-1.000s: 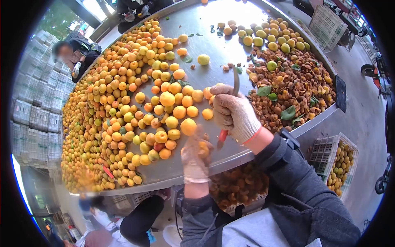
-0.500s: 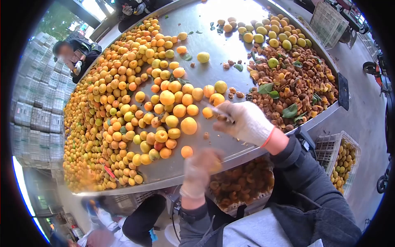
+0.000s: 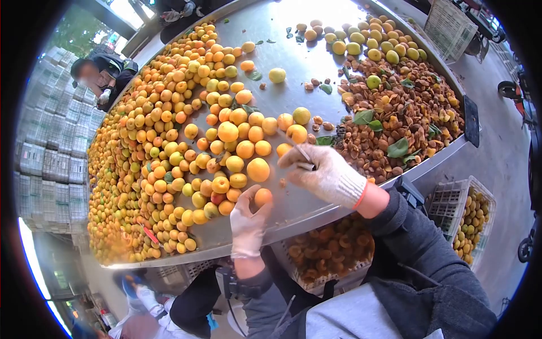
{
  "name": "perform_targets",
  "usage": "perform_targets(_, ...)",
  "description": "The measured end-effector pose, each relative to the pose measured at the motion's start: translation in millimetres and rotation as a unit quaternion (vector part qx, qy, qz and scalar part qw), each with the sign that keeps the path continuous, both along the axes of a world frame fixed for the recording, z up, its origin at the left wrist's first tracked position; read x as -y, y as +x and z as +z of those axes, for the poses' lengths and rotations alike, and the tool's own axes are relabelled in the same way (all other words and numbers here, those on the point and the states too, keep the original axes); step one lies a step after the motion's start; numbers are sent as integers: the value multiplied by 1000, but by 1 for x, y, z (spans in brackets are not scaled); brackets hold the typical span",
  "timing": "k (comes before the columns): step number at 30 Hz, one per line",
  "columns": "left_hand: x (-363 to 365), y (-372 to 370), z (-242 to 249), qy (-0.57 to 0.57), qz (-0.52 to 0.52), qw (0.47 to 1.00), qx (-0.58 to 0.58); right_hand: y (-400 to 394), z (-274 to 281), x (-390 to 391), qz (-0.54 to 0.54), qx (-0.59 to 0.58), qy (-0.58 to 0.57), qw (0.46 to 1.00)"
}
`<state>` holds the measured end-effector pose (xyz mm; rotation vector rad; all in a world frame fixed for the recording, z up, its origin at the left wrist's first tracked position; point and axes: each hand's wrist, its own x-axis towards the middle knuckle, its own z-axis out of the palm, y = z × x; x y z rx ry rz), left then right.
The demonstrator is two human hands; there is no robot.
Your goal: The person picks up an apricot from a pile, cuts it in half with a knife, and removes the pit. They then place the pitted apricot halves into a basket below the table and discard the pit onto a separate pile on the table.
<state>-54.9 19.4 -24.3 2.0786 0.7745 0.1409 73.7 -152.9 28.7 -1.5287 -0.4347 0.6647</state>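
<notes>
My left hand (image 3: 249,225), in a pale glove, is at the near side of the metal table (image 3: 307,206). Its thumb and fingers close around an orange apricot (image 3: 263,197). My right hand (image 3: 330,175), gloved in white with an orange cuff, grips a small knife (image 3: 304,158) whose thin blade points up and left. Whole apricots (image 3: 228,131) lie just left of the knife. To the right, a heap of brown apricot pits (image 3: 389,113) is mixed with leaves and scraps of flesh.
Below the table edge stands a crate of opened apricot pieces (image 3: 330,248). Another white crate (image 3: 449,206) on the right holds whole fruit. A dark phone-like slab (image 3: 471,121) is at the table's right edge. Other people sit at the left; a red-handled tool (image 3: 149,234) lies among the fruit.
My left hand, blurred with something brownish in it before, has moved left to the single apricot and closed on it. My right hand has shifted slightly down and left with the knife.
</notes>
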Motion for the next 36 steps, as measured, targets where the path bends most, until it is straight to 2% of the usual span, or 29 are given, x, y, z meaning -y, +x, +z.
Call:
perform_targets(1, 1, -2, 5, -198, 10, 976, 91, -4, -3, -1, 19, -4, -16, 1000)
perform_targets(2, 2, -3, 13, -386, 21, 905, 177, -9, -4, -2, 18, -2, -16, 1000)
perform_targets(3, 0, -3, 17, -462, 10, 859, 220, -12, -4, -3, 46, -15, -23, 999)
perform_targets(4, 4, -2, 19, -462, 11, 858, 224, -15, -4, -4, 76, -28, -31, 996)
perform_targets(6, 12, 2, 22, -514, 17, 791, 332, -18, -2, -3, 97, 3, -28, 995)
perform_targets(7, 11, 2, 20, -512, 18, 791, 335, -19, 1, -2, 113, 14, -38, 993)
perform_targets(8, 9, 3, 17, -562, 4, 753, 343, -21, 2, -2, 128, 24, -49, 990)
perform_targets(9, 8, 5, 15, -611, -11, 711, 349, -25, -3, -6, 113, 49, -6, 992)
perform_targets(12, 13, 11, 9, -635, -14, 682, 363, -30, 0, -5, 122, 76, -34, 989)
perform_targets(16, 23, 11, 8, -650, 15, 676, 347, -35, -6, -5, 123, 155, -54, 979)
perform_targets(18, 27, 11, 9, -622, 22, 708, 334, -37, -2, -4, 122, 173, -63, 975)
perform_targets(25, 31, 11, 8, -579, 9, 745, 331, -37, 1, -3, 117, 274, -125, 946)
perform_targets(28, 27, 10, 12, -563, 30, 770, 299, -35, 1, -4, 125, 271, -170, 939)
perform_targets(30, 30, 11, 25, -470, 44, 818, 329, -34, 2, -4, 131, 274, -186, 934)
perform_targets(31, 31, 12, 26, -470, 45, 818, 330, -33, 3, -5, 136, 277, -204, 929)
perform_targets(33, 34, 12, 28, -319, 70, 910, 257, -33, 0, -6, 125, 287, -203, 928)
perform_targets(36, 46, 11, 42, -278, 61, 918, 275, -31, 1, -6, 111, 291, -199, 929)
